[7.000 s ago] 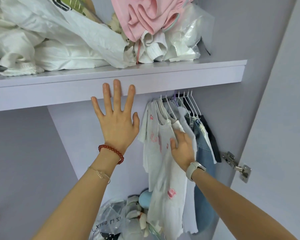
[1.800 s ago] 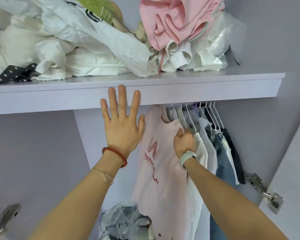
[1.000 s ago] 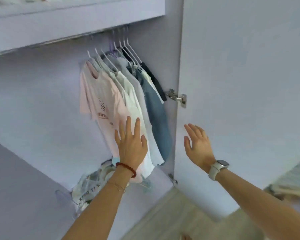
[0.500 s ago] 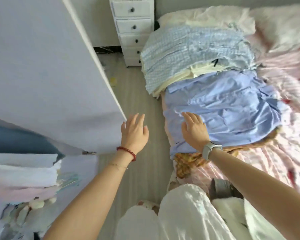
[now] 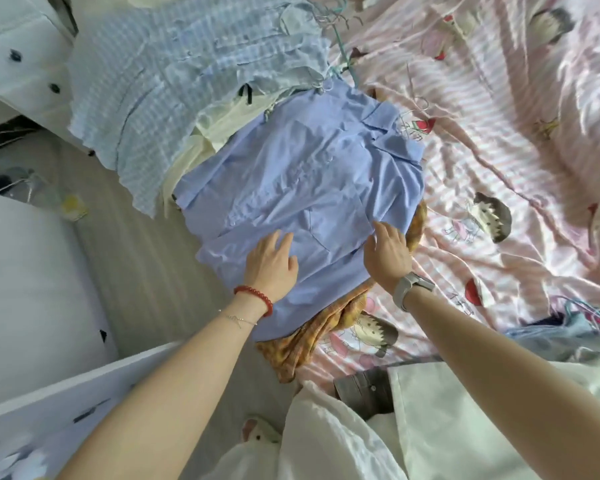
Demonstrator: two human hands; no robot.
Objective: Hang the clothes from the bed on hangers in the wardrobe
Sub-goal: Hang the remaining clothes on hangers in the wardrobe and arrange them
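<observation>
A light blue collared shirt [image 5: 302,181] lies spread on top of a pile at the near edge of the bed [image 5: 499,168]. My left hand [image 5: 272,265] rests flat on its lower part, fingers apart. My right hand [image 5: 388,254] lies open on the shirt's right hem, beside a yellow-orange checked garment [image 5: 329,327] that pokes out underneath. A pale blue checked garment [image 5: 174,84] and a cream one [image 5: 215,129] lie further up the pile. Thin wire hangers [image 5: 333,19] lie near the top of the pile. The wardrobe's rail is out of view.
The pink striped cartoon bedsheet covers the bed to the right. A white drawer unit [image 5: 18,53] stands at the top left. The white wardrobe door [image 5: 32,289] is at the left, wooden floor [image 5: 146,271] between it and the bed. More hangers [image 5: 589,313] lie at the right edge.
I have turned from the wardrobe to the bed. Both hands left the hanging clothes and the door; now both lie on the blue shirt, the left having come over from the door.
</observation>
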